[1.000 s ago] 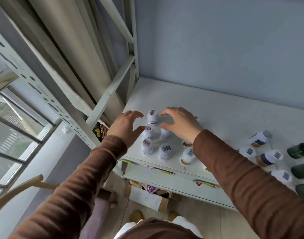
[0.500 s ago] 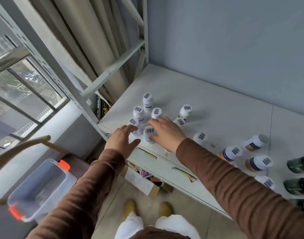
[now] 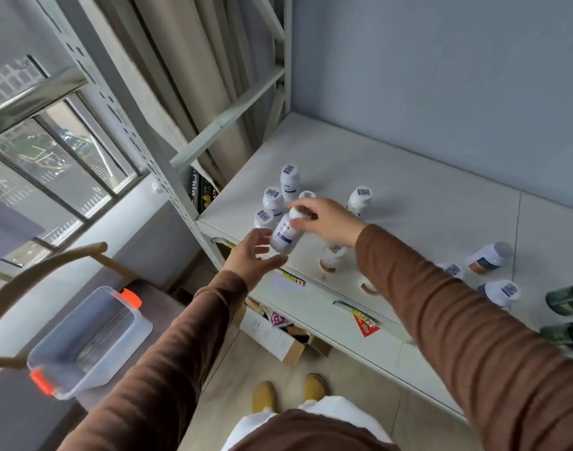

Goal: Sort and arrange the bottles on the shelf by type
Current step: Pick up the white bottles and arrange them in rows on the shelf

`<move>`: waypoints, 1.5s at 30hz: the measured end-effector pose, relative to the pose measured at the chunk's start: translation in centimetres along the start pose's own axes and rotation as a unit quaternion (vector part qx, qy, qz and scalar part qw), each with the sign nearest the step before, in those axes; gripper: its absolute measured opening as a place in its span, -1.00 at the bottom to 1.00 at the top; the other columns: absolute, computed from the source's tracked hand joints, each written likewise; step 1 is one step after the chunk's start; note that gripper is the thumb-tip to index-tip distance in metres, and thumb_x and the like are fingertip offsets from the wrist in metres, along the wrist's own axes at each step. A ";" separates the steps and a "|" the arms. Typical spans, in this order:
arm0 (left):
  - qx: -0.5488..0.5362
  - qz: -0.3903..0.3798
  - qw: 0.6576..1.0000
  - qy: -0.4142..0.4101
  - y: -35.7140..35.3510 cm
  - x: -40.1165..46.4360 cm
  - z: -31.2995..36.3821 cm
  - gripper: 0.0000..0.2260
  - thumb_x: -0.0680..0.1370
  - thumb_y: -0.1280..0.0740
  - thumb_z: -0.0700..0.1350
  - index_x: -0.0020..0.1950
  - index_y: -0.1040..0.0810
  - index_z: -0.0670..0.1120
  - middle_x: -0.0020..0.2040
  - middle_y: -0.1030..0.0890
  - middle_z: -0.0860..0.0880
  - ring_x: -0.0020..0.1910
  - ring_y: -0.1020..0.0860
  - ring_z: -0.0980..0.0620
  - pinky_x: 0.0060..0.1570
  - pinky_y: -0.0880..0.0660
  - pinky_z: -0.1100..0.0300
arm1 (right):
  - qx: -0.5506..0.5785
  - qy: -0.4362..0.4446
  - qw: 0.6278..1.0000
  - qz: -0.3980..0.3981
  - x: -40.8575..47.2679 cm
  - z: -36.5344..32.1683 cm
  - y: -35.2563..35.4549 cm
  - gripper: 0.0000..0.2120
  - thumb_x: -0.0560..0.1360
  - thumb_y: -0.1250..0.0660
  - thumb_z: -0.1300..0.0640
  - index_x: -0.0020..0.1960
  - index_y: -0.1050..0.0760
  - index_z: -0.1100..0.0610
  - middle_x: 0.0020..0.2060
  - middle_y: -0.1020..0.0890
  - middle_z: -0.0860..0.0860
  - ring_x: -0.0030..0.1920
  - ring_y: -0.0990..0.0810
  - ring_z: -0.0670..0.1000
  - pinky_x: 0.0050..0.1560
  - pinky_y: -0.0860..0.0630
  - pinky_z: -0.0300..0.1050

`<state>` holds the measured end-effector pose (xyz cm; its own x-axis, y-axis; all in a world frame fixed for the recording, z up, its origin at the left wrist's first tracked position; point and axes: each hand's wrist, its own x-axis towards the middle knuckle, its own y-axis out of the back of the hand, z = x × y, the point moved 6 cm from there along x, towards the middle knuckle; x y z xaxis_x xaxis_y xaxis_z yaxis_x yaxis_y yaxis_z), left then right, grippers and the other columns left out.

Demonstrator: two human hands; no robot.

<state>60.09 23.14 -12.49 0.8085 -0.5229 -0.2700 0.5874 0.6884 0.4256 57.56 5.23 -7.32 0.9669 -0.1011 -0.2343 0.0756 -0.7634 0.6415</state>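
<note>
My right hand (image 3: 330, 222) grips a white bottle (image 3: 285, 234) by its cap and holds it tilted above the front left of the white shelf (image 3: 408, 196). My left hand (image 3: 252, 255) is open just below and to the left of that bottle, fingers spread, close to its base. Behind it stand three white bottles with barcode caps (image 3: 273, 200), and another white bottle (image 3: 359, 199) stands apart to the right. More white bottles with brown bases (image 3: 488, 257) lie on the shelf at the right. Dark green bottles (image 3: 566, 299) lie at the far right edge.
The shelf's perforated metal upright (image 3: 168, 177) and diagonal brace (image 3: 226, 120) stand at the left. A clear plastic box with orange clips (image 3: 90, 340) sits low at the left, beside a curved wooden chair back (image 3: 44, 265). A cardboard box (image 3: 278, 340) rests under the shelf.
My right hand has lifted one white bottle off the shelf by its cap and tilted it. My left hand has risen off the shelf edge toward the bottle's base.
</note>
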 end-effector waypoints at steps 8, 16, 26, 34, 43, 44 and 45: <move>-0.235 0.014 0.967 -0.099 -1.1 -2.8 5.2 -0.51 0.31 -0.58 0.05 0.15 -0.47 0.05 0.05 -0.64 -0.07 0.01 -0.62 -0.12 0.03 -0.60 -0.02 | 0.386 -0.002 0.917 -0.104 -3.6 -1.2 2.0 -0.56 0.67 -0.15 0.15 0.53 -0.25 0.14 0.38 -0.50 0.13 0.37 -0.49 0.07 0.40 -0.42 -0.02; -0.376 -0.035 0.925 -0.046 -1.9 -3.2 6.1 -0.65 0.51 -0.38 -0.03 0.21 -0.40 -0.14 0.04 -0.63 -0.25 -0.14 -0.63 -0.12 -0.07 -0.58 0.06 | 0.250 0.021 0.968 0.020 -4.4 -2.7 4.2 -0.74 0.60 -0.31 0.04 0.21 -0.56 0.17 -0.06 -0.62 0.10 -0.10 -0.60 -0.03 -0.08 -0.57 -0.18; -0.540 -0.146 0.825 0.086 -4.1 -3.1 6.8 -0.56 0.63 -0.13 0.11 0.27 -0.46 -0.23 -0.11 -0.62 -0.19 -0.20 -0.59 -0.04 -0.06 -0.59 0.14 | 0.145 0.030 0.974 0.171 -3.2 -5.1 6.0 -0.59 0.43 -0.46 -0.18 -0.20 -0.54 0.20 -0.51 -0.44 -0.19 -0.45 -0.35 -0.18 -0.31 -0.31 -0.23; -0.390 -0.022 0.917 -0.077 -1.7 -1.5 5.6 -0.71 0.37 -0.48 -0.26 -0.02 -0.44 -0.09 0.01 -0.61 -0.19 -0.06 -0.56 -0.05 -0.06 -0.54 0.16 | 0.212 -0.010 0.976 0.040 -3.7 -2.6 4.6 -0.64 0.57 -0.37 0.07 0.35 -0.52 0.10 0.04 -0.66 -0.01 -0.04 -0.61 -0.17 -0.10 -0.56 -0.31; 0.053 0.043 0.994 -0.083 0.1 0.7 2.0 -0.62 0.42 -0.51 -0.08 0.18 -0.47 -0.03 0.11 -0.56 0.04 0.06 -0.54 0.05 0.05 -0.50 0.16 | -0.094 -0.030 0.990 0.096 -1.7 -0.5 2.3 -0.70 0.37 -0.50 -0.07 -0.03 -0.50 0.03 -0.13 -0.64 -0.04 -0.09 -0.58 0.04 -0.10 -0.45 -0.07; 0.113 0.038 0.988 -0.096 0.3 0.8 1.8 -0.65 0.44 -0.49 -0.05 0.17 -0.49 -0.03 0.09 -0.57 0.04 0.05 -0.54 0.04 0.04 -0.51 0.13 | -0.130 -0.029 0.987 0.091 -1.3 -0.4 1.5 -0.70 0.36 -0.48 -0.07 -0.07 -0.45 0.04 -0.16 -0.62 -0.01 -0.12 -0.57 0.09 -0.14 -0.42 -0.06; 0.170 0.028 0.979 -0.110 0.4 0.9 1.7 -0.67 0.46 -0.47 -0.01 0.17 -0.50 -0.02 0.09 -0.57 0.04 0.05 -0.53 0.03 0.05 -0.51 0.10 | -0.158 -0.025 0.984 0.082 -1.0 -0.3 0.6 -0.70 0.37 -0.46 -0.06 -0.09 -0.40 0.04 -0.18 -0.61 0.01 -0.13 -0.57 0.13 -0.17 -0.40 -0.05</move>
<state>60.99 22.10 -11.11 0.7895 -0.6106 -0.0618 0.4660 0.5310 0.7077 56.71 5.01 -6.47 0.9597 -0.2442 -0.1392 -0.0013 -0.4991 0.8666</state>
